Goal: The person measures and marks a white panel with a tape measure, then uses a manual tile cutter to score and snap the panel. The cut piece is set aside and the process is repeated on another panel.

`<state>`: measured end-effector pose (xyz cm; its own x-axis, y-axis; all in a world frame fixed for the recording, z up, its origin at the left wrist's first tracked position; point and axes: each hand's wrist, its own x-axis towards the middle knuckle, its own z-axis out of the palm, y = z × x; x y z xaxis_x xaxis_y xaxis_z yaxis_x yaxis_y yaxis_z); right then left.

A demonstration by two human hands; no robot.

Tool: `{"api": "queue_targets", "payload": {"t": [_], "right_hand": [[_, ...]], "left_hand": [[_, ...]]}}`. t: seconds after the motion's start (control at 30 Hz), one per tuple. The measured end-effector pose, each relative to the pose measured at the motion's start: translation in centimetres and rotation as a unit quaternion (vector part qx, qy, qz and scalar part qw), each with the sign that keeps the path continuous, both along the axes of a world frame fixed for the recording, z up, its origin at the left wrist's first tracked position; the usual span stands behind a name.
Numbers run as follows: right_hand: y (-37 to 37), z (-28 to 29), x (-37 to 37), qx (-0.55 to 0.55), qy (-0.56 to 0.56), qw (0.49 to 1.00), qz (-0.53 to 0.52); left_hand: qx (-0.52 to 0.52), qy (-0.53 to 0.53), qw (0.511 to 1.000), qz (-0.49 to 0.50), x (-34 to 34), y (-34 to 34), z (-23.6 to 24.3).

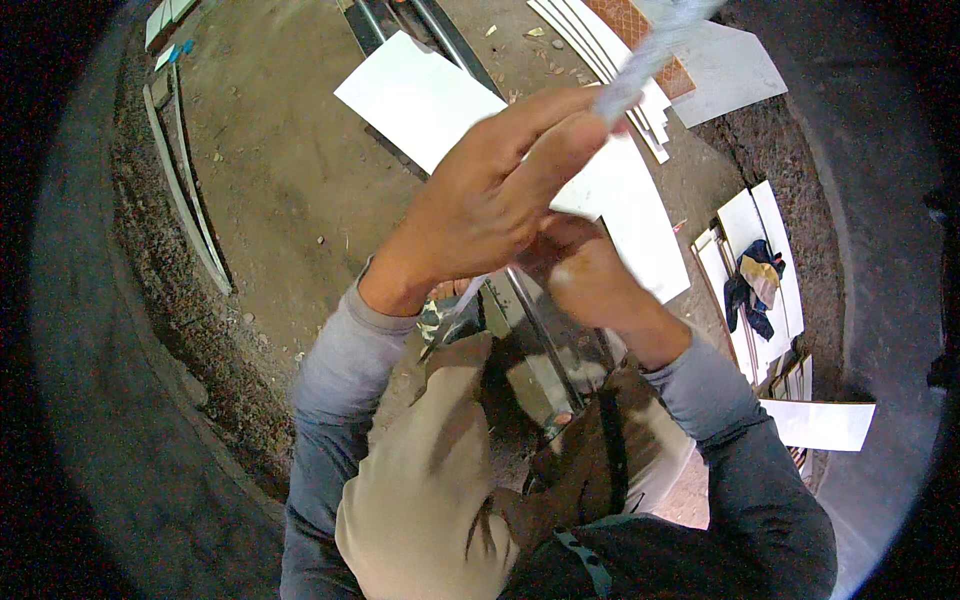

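Observation:
My left hand (500,185) is raised in front of me, its fingers closed on a long, narrow pale strip (650,62). The strip slants from the upper right down behind the hand and is blurred at its upper end. Just below, my right hand (595,275) is curled close against the left. Its fingertips are hidden, so what they grip does not show. Under both hands a large white tile (415,95) lies across the dark metal rails (545,335) of what looks like a tile cutter. A corner is notched out of a white piece beside my right hand.
Long white strips (575,40) lie at the far right, by a brown patterned tile (625,28) and a grey sheet (730,75). Stacked white tiles (775,220) at the right carry a dark cloth (750,300). Thin curved-looking strips (175,180) rest on the dirt floor (290,150) at left.

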<state>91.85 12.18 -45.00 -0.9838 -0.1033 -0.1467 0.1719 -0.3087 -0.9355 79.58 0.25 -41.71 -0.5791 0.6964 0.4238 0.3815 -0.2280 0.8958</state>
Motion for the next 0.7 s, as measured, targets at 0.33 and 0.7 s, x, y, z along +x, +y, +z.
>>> {"api": "queue_targets", "payload": {"t": [0.33, 0.7], "right_hand": [[16.9, 1.5, 2.2, -0.086, 0.083, 0.917, -0.381], [17.8, 0.6, 3.0, -0.152, 0.071, 0.936, -0.311]], "left_hand": [[-0.184, -0.485, 0.799, 0.303, 2.9, -7.2, -21.5], [-0.077, -0.509, 0.814, 0.27, 4.4, -5.2, -23.9]]}}
